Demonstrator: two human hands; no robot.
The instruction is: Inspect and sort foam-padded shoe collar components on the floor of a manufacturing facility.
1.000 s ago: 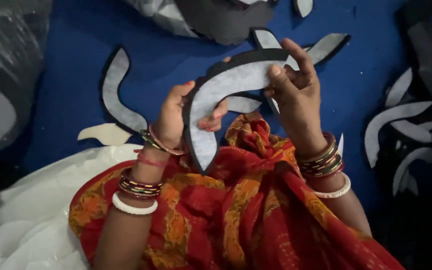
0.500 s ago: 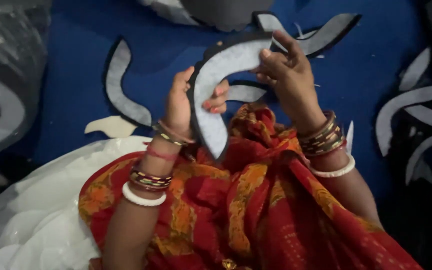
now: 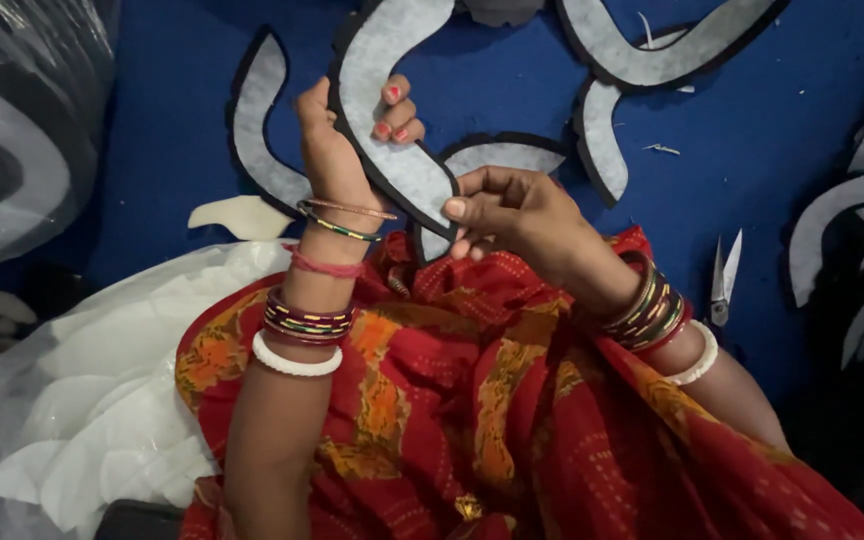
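— What do we have in hand here?

— Our left hand (image 3: pixel 347 130) is wrapped around a curved grey felt piece (image 3: pixel 382 110) with a dark edge, thumb on one side and red-nailed fingers (image 3: pixel 397 115) curled over the other, so it is clamped on the piece. The piece is held up above our lap, its far end arching toward the top of the view and its near, pointed end coming down toward the red patterned cloth (image 3: pixel 472 400).

— And the other hand?

— Our right hand (image 3: pixel 512 215) sits just right of that near end. The fingers are bent together and the thumb tip touches the edge of the piece; whether it truly pinches it we cannot tell.

— What lies about us?

— More curved grey pieces (image 3: pixel 642 55) rest on the blue surface (image 3: pixel 752 130), far and to the right, and another (image 3: pixel 257 130) lies left of our left wrist. A small pair of scissors (image 3: pixel 722 280) lies on the blue to the right, near our right forearm. To the near left we see a heap of white cut shapes (image 3: pixel 92 420) under clear plastic. Bangles (image 3: pixel 307 325) ring both wrists.
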